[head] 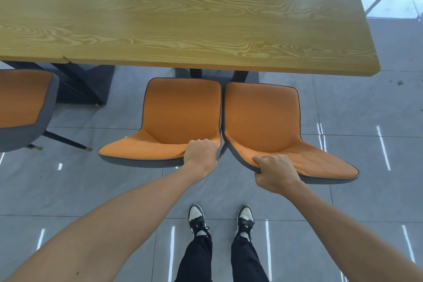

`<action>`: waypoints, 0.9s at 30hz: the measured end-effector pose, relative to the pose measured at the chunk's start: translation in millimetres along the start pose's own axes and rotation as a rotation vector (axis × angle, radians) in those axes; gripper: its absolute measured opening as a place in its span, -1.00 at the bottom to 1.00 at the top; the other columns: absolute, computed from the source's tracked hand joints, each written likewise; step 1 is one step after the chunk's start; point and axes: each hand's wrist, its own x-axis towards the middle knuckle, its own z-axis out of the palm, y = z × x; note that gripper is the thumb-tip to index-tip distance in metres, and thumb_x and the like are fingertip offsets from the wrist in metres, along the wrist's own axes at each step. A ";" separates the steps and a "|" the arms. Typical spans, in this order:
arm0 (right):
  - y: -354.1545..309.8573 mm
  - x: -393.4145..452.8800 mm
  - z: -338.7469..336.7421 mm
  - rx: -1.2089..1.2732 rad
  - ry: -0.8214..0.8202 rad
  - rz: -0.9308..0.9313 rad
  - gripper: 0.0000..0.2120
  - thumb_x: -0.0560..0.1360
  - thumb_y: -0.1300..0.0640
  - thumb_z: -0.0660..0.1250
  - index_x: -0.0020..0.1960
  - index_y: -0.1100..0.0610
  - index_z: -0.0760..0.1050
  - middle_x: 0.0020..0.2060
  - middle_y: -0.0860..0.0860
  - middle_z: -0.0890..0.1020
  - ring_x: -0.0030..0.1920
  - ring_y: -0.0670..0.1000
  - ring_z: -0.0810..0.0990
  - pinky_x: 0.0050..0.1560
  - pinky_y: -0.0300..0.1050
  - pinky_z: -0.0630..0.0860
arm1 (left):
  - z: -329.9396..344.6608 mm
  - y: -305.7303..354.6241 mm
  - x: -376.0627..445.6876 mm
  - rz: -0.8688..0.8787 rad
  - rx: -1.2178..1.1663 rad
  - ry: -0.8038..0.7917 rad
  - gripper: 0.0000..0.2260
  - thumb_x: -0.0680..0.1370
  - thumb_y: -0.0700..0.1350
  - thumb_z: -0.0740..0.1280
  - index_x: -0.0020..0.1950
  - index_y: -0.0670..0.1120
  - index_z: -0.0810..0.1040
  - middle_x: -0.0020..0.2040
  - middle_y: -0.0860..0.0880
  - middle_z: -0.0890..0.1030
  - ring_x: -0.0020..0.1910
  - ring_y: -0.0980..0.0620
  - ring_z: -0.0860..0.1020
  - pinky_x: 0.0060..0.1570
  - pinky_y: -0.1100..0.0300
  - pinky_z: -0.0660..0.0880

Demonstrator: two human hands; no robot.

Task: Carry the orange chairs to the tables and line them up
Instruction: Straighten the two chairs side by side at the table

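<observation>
flanking chairs (182,110) (3rd chair (21,98) left)

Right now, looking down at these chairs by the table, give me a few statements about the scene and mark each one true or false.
1. The left hand grips the top edge of the left orange fabric chair. True.
2. The right hand hangs free, holding nothing. False: it grips the top edge of the right orange fabric chair.
3. The two gripped chairs stand side by side facing the long wooden table. True.
4. Plates are stacked on the wooden table. False: no plates show on it.
5. A third orange chair shows at the left edge. True.
</observation>
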 end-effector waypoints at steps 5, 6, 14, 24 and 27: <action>0.7 -1.1 -1.0 0.049 0.028 -0.009 -0.73 0.07 0.18 0.26 -0.41 0.06 0.14 -0.60 -0.07 0.16 -0.59 0.07 0.11 -0.48 -0.24 -0.13 | 2.5 0.2 0.4 -0.001 0.010 -0.013 -0.80 0.49 -0.27 0.32 -0.23 -0.07 0.35 -0.31 -0.03 0.47 -0.31 -0.08 0.45 -0.23 0.12 0.35; 1.7 -0.4 0.8 0.042 0.031 -0.010 -0.73 0.07 0.18 0.26 -0.41 0.06 0.15 -0.62 -0.05 0.21 -0.58 0.08 0.11 -0.49 -0.24 -0.13 | 3.5 0.3 1.0 0.000 0.018 -0.012 -0.83 0.48 -0.27 0.31 -0.22 -0.07 0.37 -0.31 -0.03 0.47 -0.32 -0.08 0.45 -0.24 0.12 0.35; 2.8 1.8 5.9 -0.016 0.018 0.010 -0.71 0.06 0.18 0.37 -0.41 0.07 0.23 -0.61 -0.04 0.35 -0.58 0.07 0.17 -0.56 -0.20 0.11 | 5.5 -5.6 5.3 0.047 0.097 -0.019 -0.90 0.47 -0.22 0.32 -0.20 -0.05 0.45 -0.32 -0.01 0.49 -0.35 -0.06 0.46 -0.29 0.15 0.33; -14.6 5.7 -13.9 0.236 0.050 0.308 -0.44 0.60 -0.25 0.04 -0.38 0.13 0.37 -0.49 0.01 0.49 -0.43 0.05 0.46 -0.35 -0.01 0.40 | 7.6 -12.6 6.9 0.001 -0.152 -0.010 -0.57 0.58 0.31 0.17 -0.16 -0.04 0.48 -0.22 0.03 0.57 -0.24 -0.06 0.52 -0.15 0.06 0.44; -21.7 14.8 -16.4 0.276 0.064 0.498 -0.42 0.63 -0.14 0.02 -0.44 0.16 0.36 -0.52 0.03 0.50 -0.46 0.07 0.47 -0.40 -0.07 0.30 | 11.6 -41.1 -2.1 -0.105 -0.240 0.084 -0.46 0.66 0.26 0.00 -0.24 -0.06 0.54 -0.27 0.02 0.59 -0.23 -0.09 0.57 -0.15 0.05 0.49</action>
